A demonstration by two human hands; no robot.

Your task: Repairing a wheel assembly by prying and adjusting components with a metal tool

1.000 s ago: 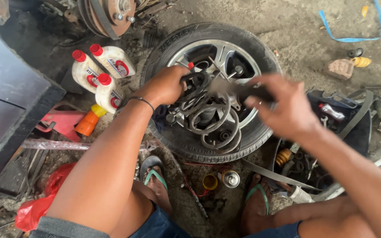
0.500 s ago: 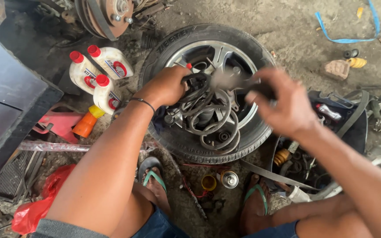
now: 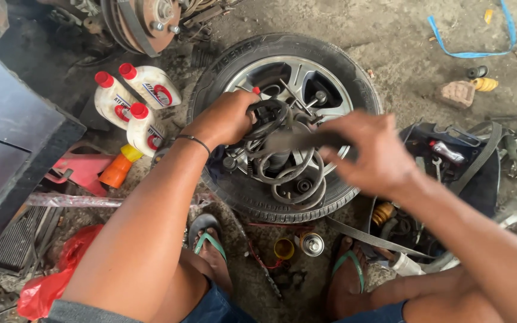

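A car wheel (image 3: 354, 90) with a silver alloy rim lies flat on the dirt floor. On it rests a dark coil spring and strut assembly (image 3: 291, 170). My left hand (image 3: 225, 119) grips the upper part of that assembly; a thin black band circles the wrist. My right hand (image 3: 369, 152), blurred by motion, is closed around a long dark tool handle (image 3: 297, 142) laid across the spring.
Three white bottles with red caps (image 3: 139, 98) and an orange bottle (image 3: 116, 169) lie left of the wheel. A brake disc hub (image 3: 145, 21) sits at the top. An open tool bag (image 3: 450, 161) is at right. My sandalled feet (image 3: 210, 245) and small metal caps (image 3: 312, 243) are below.
My right hand has moved left and down over the spring with the tool; the left hand has kept its grip on the assembly.
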